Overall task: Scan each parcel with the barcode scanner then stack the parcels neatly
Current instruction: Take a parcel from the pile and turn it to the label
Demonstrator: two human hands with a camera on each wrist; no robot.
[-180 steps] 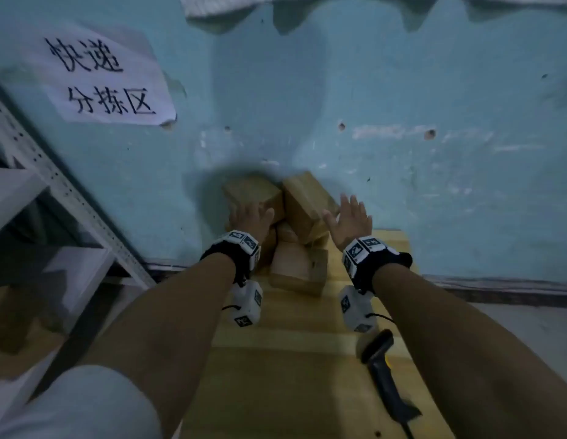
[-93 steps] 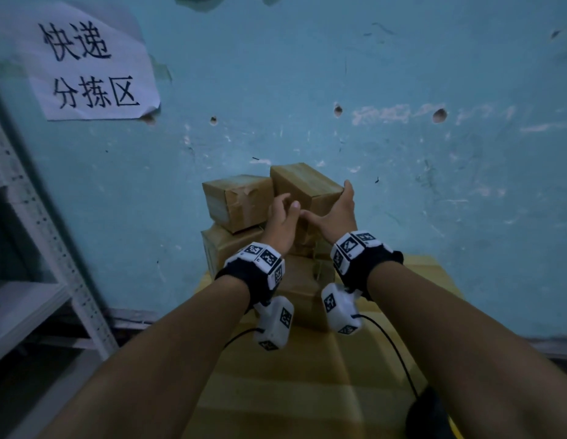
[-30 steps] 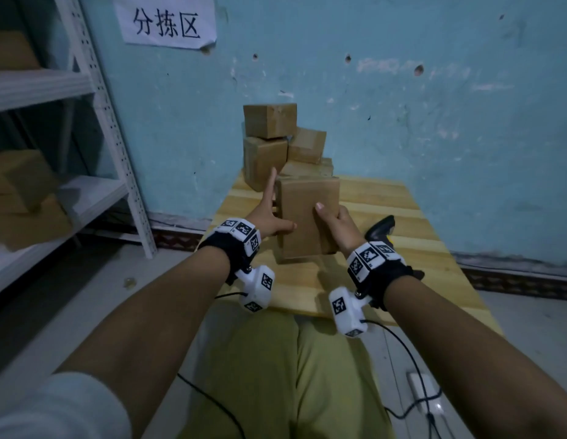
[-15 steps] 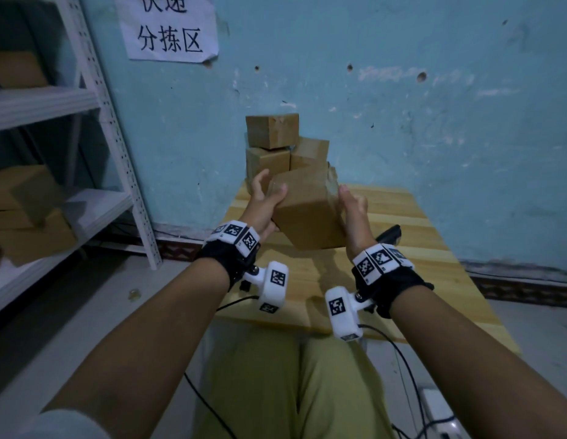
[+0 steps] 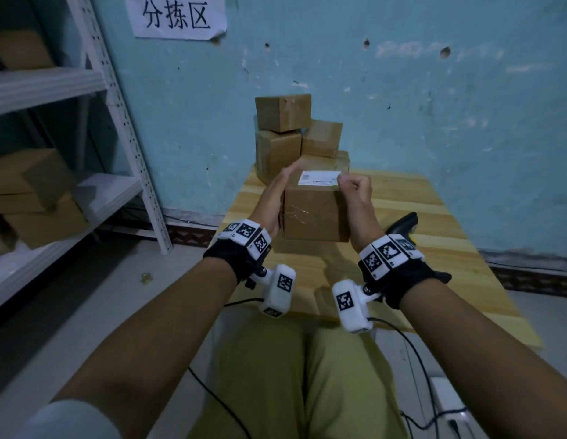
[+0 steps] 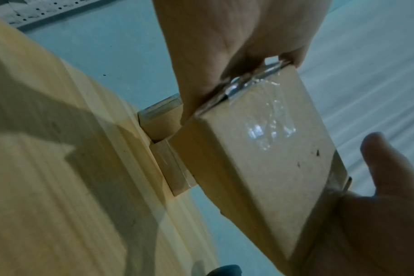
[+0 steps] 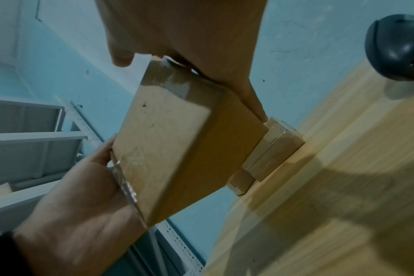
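I hold a brown cardboard parcel (image 5: 313, 213) above the wooden table (image 5: 434, 248), a white label (image 5: 318, 178) on its top face. My left hand (image 5: 274, 198) presses flat on its left side with straight fingers. My right hand (image 5: 355, 191) grips the right side, fingers curled at the top corner by the label. From the wrist views the parcel (image 6: 260, 149) (image 7: 173, 145) sits clamped between both palms. The black barcode scanner (image 5: 402, 224) (image 7: 397, 46) lies on the table behind my right wrist. A stack of parcels (image 5: 288, 134) stands at the table's far edge against the wall.
A white metal shelf rack (image 5: 117, 122) with more cardboard boxes (image 5: 31, 191) stands to the left. A blue wall (image 5: 434, 122) closes the far side. Cables and a white power strip (image 5: 443, 397) lie on the floor at right.
The parcel was tilted between my hands; now it is turned level, with its white label facing up. My right fingers have curled at its top corner.
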